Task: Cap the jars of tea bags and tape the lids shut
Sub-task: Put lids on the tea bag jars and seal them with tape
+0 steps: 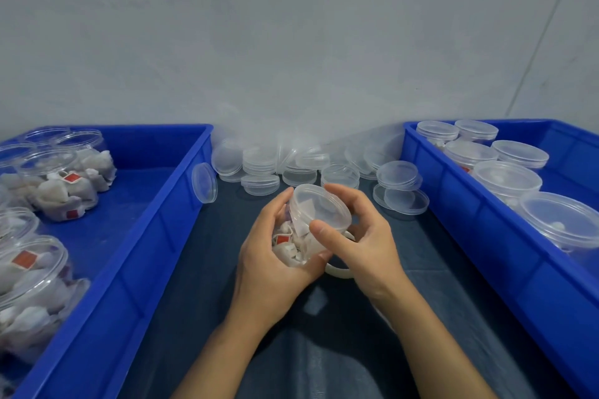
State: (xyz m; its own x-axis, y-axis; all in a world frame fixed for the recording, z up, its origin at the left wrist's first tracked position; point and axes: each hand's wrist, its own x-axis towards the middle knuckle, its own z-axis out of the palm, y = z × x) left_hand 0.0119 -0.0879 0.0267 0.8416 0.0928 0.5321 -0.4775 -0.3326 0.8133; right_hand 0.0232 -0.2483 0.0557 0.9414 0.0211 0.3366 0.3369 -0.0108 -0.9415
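Observation:
A clear plastic jar point(296, 244) packed with tea bags is tilted in mid-air over the middle of the table. My left hand point(269, 264) cups it from below and the left. A clear lid point(319, 209) sits on the jar's mouth. My right hand point(359, 238) curls round that lid, thumb in front, fingers over the far rim. A roll of tape point(338, 270) lies on the table just under my right hand, mostly hidden.
A blue bin point(136, 256) on the left holds several uncapped jars of tea bags point(64, 185). Another blue bin point(505, 256) on the right holds several capped jars point(505, 178). Loose clear lids point(262, 165) are heaped along the back wall.

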